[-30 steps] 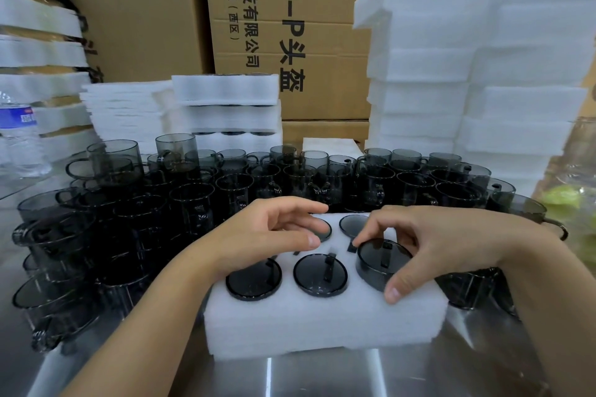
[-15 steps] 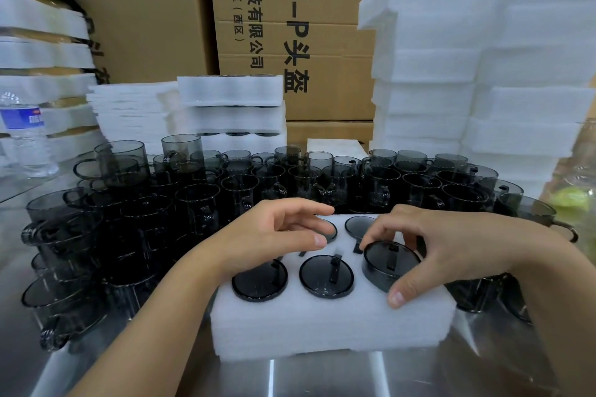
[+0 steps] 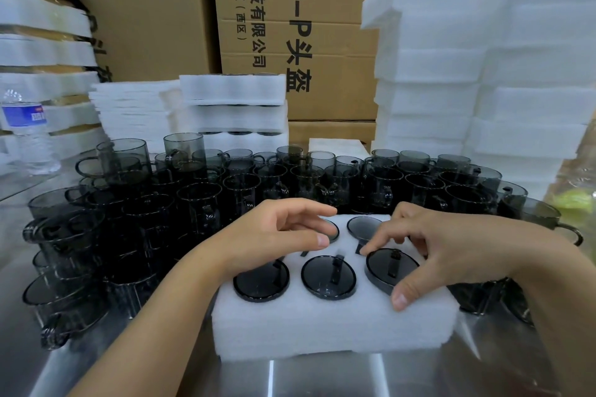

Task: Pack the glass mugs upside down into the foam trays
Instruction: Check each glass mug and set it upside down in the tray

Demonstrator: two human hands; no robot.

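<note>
Now the foam tray (image 3: 332, 322) lies on the metal table (image 3: 322, 377), at 6 o'clock in the view and close to the person. Dark glass mugs sit upside down in its holes, with their bases up. The near row has three of them: the near-left mug (image 3: 261, 282), the near-middle mug (image 3: 328, 277) and the near-right mug (image 3: 392, 269). The far mug (image 3: 364, 226) is at 12 o'clock from the near-middle one. One more base shows only partly beside it, under the fingers of the left hand.

The right hand (image 3: 451, 248) grips the near-right mug. Its fingers curl over the far rim of the base and its thumb presses at the near rim, touching the foam. This mug stands a little higher than its neighbours.

The left hand (image 3: 277, 235) hovers above the far-left part of the tray. Its fingers are loosely bent and it holds nothing.

From the tray, the loose mugs (image 3: 290, 180) crowd the table upright from 9 o'clock round to 2 o'clock. Behind them, the foam stacks (image 3: 483, 74) rise at 1 o'clock and the cardboard boxes (image 3: 338, 10) at 12 o'clock. A water bottle (image 3: 25, 135) stands at 10 o'clock.
</note>
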